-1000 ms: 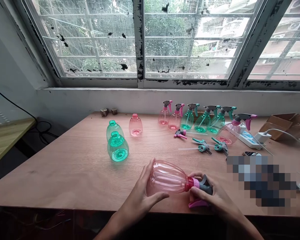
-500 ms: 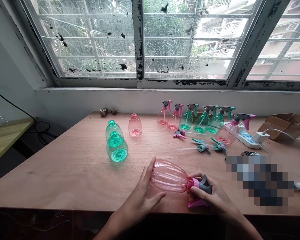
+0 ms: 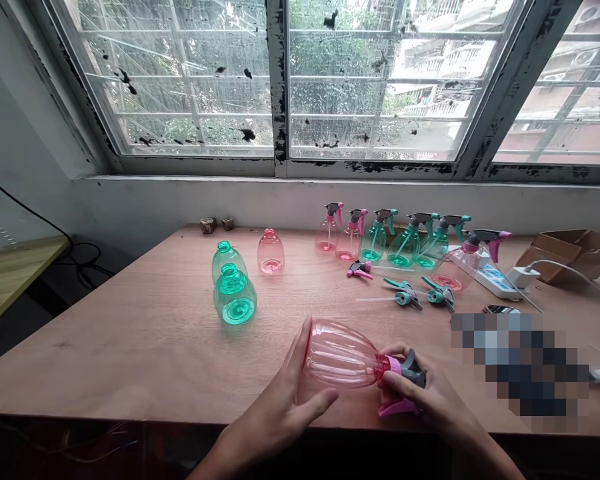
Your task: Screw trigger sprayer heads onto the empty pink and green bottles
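Note:
A pink spray bottle (image 3: 341, 355) lies on its side over the near edge of the wooden table (image 3: 145, 340). My left hand (image 3: 285, 400) cups its rounded base with thumb and fingers wrapped round it. Pinched in my right hand (image 3: 420, 393) is the bottle's pink collar and grey-and-pink trigger head (image 3: 405, 380) at the neck. Two green bottles (image 3: 234, 293) and a pink bottle (image 3: 271, 252) without heads stand at mid-left.
A row of several finished pink and green spray bottles (image 3: 395, 240) stands at the back right. Loose trigger heads (image 3: 405, 290) lie in front of them. A power strip (image 3: 495, 280), a cardboard box (image 3: 575, 247) and a blurred patch sit at the right.
The bottle's base has tipped up a little and turned slightly in my hands. My left thumb has shifted along its underside. Nothing else moved.

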A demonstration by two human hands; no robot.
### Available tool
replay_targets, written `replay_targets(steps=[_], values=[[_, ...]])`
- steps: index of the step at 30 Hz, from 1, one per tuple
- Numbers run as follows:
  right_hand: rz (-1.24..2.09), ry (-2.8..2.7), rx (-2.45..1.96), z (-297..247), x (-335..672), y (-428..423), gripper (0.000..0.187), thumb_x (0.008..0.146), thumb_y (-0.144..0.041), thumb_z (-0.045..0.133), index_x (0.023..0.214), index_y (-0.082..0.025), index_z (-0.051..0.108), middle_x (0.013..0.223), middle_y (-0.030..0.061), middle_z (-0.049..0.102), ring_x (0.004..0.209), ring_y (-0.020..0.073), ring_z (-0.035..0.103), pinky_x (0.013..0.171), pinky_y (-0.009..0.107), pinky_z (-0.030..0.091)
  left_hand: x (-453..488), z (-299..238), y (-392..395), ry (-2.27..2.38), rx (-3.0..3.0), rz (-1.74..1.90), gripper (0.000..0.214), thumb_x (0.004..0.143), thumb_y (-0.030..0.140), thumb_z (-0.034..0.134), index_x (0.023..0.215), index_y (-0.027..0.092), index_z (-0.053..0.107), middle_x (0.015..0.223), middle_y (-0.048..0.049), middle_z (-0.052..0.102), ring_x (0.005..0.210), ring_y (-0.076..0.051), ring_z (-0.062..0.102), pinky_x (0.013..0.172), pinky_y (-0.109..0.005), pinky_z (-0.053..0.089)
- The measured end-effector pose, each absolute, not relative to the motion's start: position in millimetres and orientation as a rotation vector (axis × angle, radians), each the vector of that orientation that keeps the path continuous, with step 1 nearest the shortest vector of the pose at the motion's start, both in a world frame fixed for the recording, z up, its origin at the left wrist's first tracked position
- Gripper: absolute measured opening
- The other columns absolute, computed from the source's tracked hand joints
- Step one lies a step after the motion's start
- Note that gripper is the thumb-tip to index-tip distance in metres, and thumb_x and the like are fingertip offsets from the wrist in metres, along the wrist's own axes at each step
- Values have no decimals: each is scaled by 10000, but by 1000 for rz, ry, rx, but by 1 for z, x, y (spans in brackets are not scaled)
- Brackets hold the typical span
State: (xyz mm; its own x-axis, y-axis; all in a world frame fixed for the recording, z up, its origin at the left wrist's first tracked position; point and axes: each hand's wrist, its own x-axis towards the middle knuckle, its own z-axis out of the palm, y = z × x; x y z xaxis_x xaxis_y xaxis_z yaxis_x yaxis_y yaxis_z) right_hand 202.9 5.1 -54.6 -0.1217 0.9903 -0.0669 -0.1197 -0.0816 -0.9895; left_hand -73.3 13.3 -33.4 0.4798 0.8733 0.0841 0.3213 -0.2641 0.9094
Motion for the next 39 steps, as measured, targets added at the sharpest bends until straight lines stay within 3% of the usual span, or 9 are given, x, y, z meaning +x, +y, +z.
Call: replay_targets(steps=[4, 8, 11, 20, 24, 28, 31, 35, 39], values=[[1421, -1185, -1116, -54, 201, 3, 438, 782, -485, 885, 1001, -181, 657, 664, 10, 771, 584, 191, 708, 568, 301, 569, -71, -34, 16, 1033, 1646, 824, 1077, 920, 533, 734, 1683, 252, 27, 1758, -116, 176, 1621, -336, 136, 1318, -528, 126], [1396, -1197, -1128, -53, 201, 3, 440, 782, -498, 882, 1002, -183, 668, 661, 8, 776, 593, 193, 715, 570, 285, 559, -69, -36, 20, 986, 1604, 923, 974, 898, 525, 771, 1661, 262, 226, 1690, -110, 369, 1571, -343, 308, 1304, -491, 240], [1412, -1192, -1137, -54, 202, 4, 456, 781, -502, 881, 1032, -189, 664, 680, 20, 795, 608, 218, 744, 591, 310, 577, -69, -37, 20, 977, 1603, 952, 910, 923, 482, 761, 1651, 281, 254, 1663, -94, 422, 1551, -330, 356, 1295, -469, 276], [1419, -1154, -1010, -52, 201, 5, 443, 844, -536, 828, 1050, -194, 635, 751, 24, 793, 581, 201, 749, 574, 304, 565, -71, -36, 17, 981, 1765, 938, 877, 940, 302, 729, 1656, 324, 223, 1738, -43, 263, 1607, -294, 214, 1332, -477, 114], [1439, -1158, -1004, -53, 202, 5, 440, 857, -545, 814, 1052, -192, 640, 778, 38, 796, 606, 211, 759, 593, 320, 582, -69, -35, 17, 1006, 1668, 922, 1036, 876, 356, 814, 1671, 302, 151, 1734, -81, 268, 1600, -313, 235, 1320, -481, 187], [1487, -1117, -1041, -55, 203, 5, 456, 847, -573, 812, 1028, -188, 649, 750, 33, 787, 633, 212, 759, 620, 334, 615, -66, -35, 21, 1036, 1658, 1011, 975, 849, 363, 843, 1642, 305, 279, 1661, -103, 393, 1562, -352, 318, 1285, -501, 293], [1481, -1143, -1041, -54, 203, 5, 438, 877, -582, 778, 1002, -184, 646, 721, 32, 784, 601, 196, 751, 591, 299, 598, -67, -38, 24, 1045, 1805, 1025, 934, 845, 301, 851, 1618, 364, 330, 1612, -71, 450, 1547, -329, 345, 1290, -489, 279], [1478, -1192, -1036, -53, 203, 5, 427, 920, -593, 724, 964, -177, 640, 726, 40, 785, 606, 199, 755, 588, 294, 597, -70, -42, 22, 1007, 1874, 976, 956, 900, 278, 794, 1646, 403, 209, 1687, -40, 356, 1581, -295, 281, 1312, -487, 211], [1492, -1219, -988, -55, 204, 5, 418, 931, -587, 715, 966, -178, 636, 728, 38, 779, 615, 195, 748, 592, 301, 602, -69, -40, 19, 1020, 1700, 957, 1097, 842, 376, 854, 1673, 299, 141, 1716, -113, 297, 1568, -350, 298, 1289, -507, 272]])
